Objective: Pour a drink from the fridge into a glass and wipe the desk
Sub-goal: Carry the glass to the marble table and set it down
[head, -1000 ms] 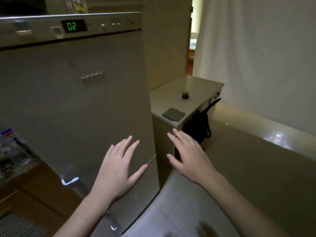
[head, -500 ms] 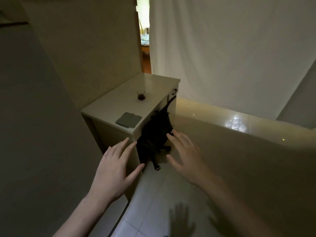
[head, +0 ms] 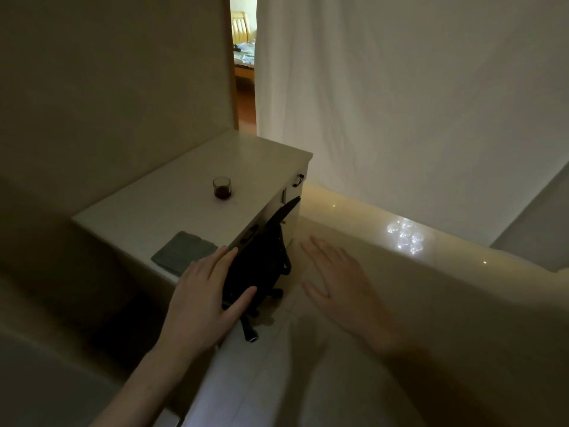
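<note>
left hand (head: 200,300): palm down, fingers spread wide and flat, holds nothing; in the air in front of the desk's near corner, fingertips overlapping the chair in the view, contact cannot be told
right hand (head: 341,285): palm down, fingers spread open, nothing in it; over the floor to the right of the chair, apart from the desk
desk (head: 172,208): white top, against the wall on the left; a drawer handle shows on its right front
glass (head: 222,187): small, clear, upright on the desk top toward the middle-far part; dark drink fills the bottom part only
cloth (head: 183,251): grey, folded flat, lying on the near end of the desk top, near the edge; well apart from the glass, just beyond the left hand's fingertips
chair (head: 261,266): black office chair pushed in at the desk's right side, back tilted against the desk edge, one caster visible on the floor
floor (head: 354,349): pale glossy tile, bright light spots reflected on the right
curtain (head: 400,103): white sheet hanging behind the desk, reaches the floor
doorway (head: 244,63): narrow gap between wall and curtain, lit room beyond with wooden furniture, details too small to tell
lighting: dim, lower left corner mostly shadow
</note>
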